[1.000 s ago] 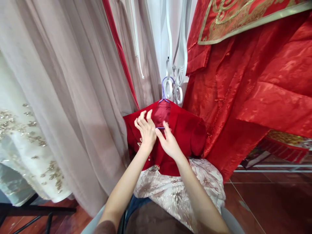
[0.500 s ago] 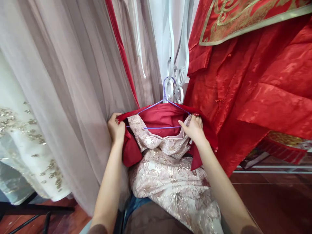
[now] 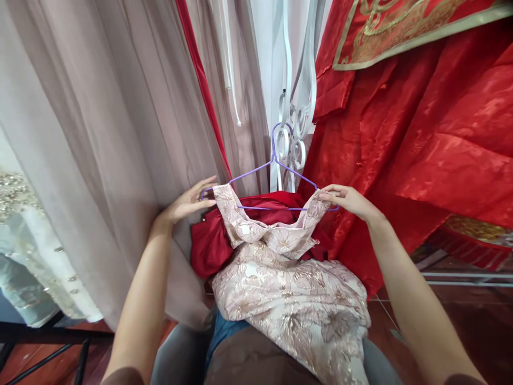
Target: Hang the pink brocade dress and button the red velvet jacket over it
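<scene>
A pale pink dress (image 3: pixel 286 289) with a metallic floral pattern hangs by its shoulder straps on a purple hanger (image 3: pixel 252 172). At the hanger's left end, my left hand (image 3: pixel 185 204) is open, its thumb and fingers apart around the tip beside the left strap. My right hand (image 3: pixel 350 202) pinches the right strap near the other end, its thumb partly hidden. Behind the bodice, a dark red garment (image 3: pixel 208 246) has slumped below the hanger bar, and the dress covers its middle. The dress skirt drapes down over my lap.
White scrolled metalwork (image 3: pixel 297 128) stands behind the hanger hook. Greyish-pink curtains (image 3: pixel 120 133) hang on the left, near a beaded white gown (image 3: pixel 32 240). Red fabric (image 3: pixel 401 149) fills the right side. Black metal legs (image 3: pixel 82 358) stand at lower left.
The dark red garment has come off the hanger's shoulders and dropped behind the dress. My left hand has let go of it and opened; my right hand has moved from it to the dress strap.
</scene>
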### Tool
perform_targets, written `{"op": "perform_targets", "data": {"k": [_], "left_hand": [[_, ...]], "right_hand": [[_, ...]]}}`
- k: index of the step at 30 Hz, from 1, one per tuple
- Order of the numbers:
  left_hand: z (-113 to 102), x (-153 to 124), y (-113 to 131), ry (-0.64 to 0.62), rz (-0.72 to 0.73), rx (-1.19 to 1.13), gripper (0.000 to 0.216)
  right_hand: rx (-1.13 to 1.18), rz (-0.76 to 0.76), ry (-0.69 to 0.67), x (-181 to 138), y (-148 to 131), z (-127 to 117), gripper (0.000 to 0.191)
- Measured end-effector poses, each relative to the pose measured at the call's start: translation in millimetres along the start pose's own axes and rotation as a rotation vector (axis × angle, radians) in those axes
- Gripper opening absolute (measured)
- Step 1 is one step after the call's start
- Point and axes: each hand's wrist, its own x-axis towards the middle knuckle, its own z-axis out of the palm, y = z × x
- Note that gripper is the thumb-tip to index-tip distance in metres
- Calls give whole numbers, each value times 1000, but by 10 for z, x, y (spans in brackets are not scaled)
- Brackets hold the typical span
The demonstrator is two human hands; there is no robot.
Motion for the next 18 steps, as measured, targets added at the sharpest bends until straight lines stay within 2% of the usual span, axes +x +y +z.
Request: {"op": "perform_targets", "data": {"k": [4,9,15,18], "left_hand": [[241,96,66,263,89,171,42],[465,189,-58,535,182,113,35],[398,69,-390,822,59,-13,45],[382,-111,-599,875,-37,-3,47]], "right_hand": [[26,-137,167,-36,90,142,45],[55,-216,325,-1,133,251,36],[201,-178,553,-103,318,184,34],[231,-122,628,-315,558,138,33]]}}
